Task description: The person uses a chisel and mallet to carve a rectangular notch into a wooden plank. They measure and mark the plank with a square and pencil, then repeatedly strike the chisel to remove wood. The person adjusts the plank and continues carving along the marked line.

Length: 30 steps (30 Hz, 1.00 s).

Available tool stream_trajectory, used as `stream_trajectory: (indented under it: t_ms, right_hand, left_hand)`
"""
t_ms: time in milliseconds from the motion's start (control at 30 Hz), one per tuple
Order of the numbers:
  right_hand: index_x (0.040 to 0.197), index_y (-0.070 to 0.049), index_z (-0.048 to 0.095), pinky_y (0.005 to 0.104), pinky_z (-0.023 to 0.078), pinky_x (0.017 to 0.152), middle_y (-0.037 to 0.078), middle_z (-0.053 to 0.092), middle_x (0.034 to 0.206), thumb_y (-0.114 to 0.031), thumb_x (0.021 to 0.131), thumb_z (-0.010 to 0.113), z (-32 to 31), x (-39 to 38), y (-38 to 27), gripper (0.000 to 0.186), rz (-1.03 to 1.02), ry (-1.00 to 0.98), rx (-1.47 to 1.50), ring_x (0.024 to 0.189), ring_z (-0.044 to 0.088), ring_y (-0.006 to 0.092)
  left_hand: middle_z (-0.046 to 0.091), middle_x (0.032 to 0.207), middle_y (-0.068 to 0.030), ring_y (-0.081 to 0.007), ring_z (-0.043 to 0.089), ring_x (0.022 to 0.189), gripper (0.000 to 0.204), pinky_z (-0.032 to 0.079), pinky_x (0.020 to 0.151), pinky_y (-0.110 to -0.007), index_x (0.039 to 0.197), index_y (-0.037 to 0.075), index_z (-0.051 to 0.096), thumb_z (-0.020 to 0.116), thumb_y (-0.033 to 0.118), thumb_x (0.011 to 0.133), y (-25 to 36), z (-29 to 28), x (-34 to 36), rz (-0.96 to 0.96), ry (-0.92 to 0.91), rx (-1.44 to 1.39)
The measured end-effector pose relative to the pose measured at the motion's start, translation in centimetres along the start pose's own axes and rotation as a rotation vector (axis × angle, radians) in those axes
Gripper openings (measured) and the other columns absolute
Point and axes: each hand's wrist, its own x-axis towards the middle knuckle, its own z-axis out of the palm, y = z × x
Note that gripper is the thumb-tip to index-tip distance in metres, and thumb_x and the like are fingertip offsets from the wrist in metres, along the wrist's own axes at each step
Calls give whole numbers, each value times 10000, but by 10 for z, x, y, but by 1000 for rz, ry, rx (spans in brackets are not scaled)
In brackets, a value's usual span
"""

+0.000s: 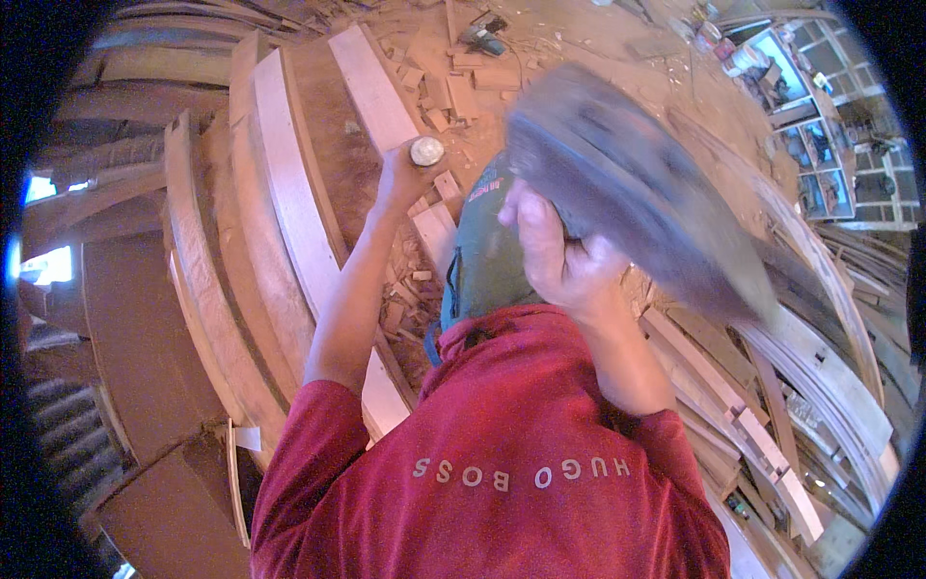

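My left hand [398,174] is closed around an upright tool handle [426,151]. Only its round, pale, battered-looking top shows, and its lower part is hidden below my fist. It stands over the near end of a pale plank [371,82], though I cannot tell whether it touches the wood. Raised closer to me, my right hand [564,251] grips a large dark-grey block-like tool [627,179]. Motion blurs that tool, and how its handle sits in my fingers is hidden. My trouser leg [497,251] lies between and below the hands.
Long curved timbers [289,183] run along my left. Offcuts and wood chips [449,92] litter the sandy floor ahead, with a power tool [485,41] beyond them. Stacked strips [830,376] lie at right, below a glass-fronted cabinet [810,125]. Brown panels [145,338] stand far left.
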Motion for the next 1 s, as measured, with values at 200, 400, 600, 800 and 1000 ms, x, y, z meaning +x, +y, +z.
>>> stream_trajectory:
  t_ms: [200, 400, 600, 800, 1000]
  right_hand:
    - [1167, 38, 555, 464, 529, 720, 265, 673, 913, -293, 963, 568, 58, -7, 75, 389, 549, -613, -478, 825, 666, 413]
    - [1063, 21, 560, 543, 526, 691, 282, 667, 834, -382, 952, 576, 28, -47, 85, 419, 577, -272, -326, 787, 648, 474]
    - [1055, 17, 535, 306, 458, 440, 70, 595, 658, -337, 978, 602, -14, -83, 76, 369, 1021, -187, -9, 473, 568, 128]
    - [1042, 4, 544, 282, 452, 436, 40, 566, 638, -316, 974, 614, -6, -77, 74, 335, 1069, -134, 83, 472, 553, 115]
    - [1103, -3, 566, 282, 462, 460, 49, 602, 664, -312, 964, 628, 5, -58, 67, 344, 793, -220, -24, 495, 575, 116]
  left_hand:
    - [733, 950, -162, -214, 714, 909, 368, 550, 787, -362, 1036, 3, 684, 829, 163, 738, 4, 0, 7, -26, -19, 56]
    - [732, 880, -132, -205, 713, 793, 250, 566, 748, -349, 973, 0, 695, 803, 118, 780, 1, -5, -2, -137, 177, 32]
    - [709, 832, -51, -130, 674, 758, 120, 553, 719, -277, 872, 34, 699, 790, 76, 805, 27, -67, -33, -269, 546, -418]
    - [670, 838, 10, -75, 597, 793, 93, 498, 770, -249, 857, 53, 697, 776, 67, 809, 13, -55, -37, -116, 319, -121]
    - [664, 810, -2, -74, 595, 772, 97, 504, 738, -262, 858, 35, 680, 762, 64, 815, 5, -32, -19, -73, 137, -178]
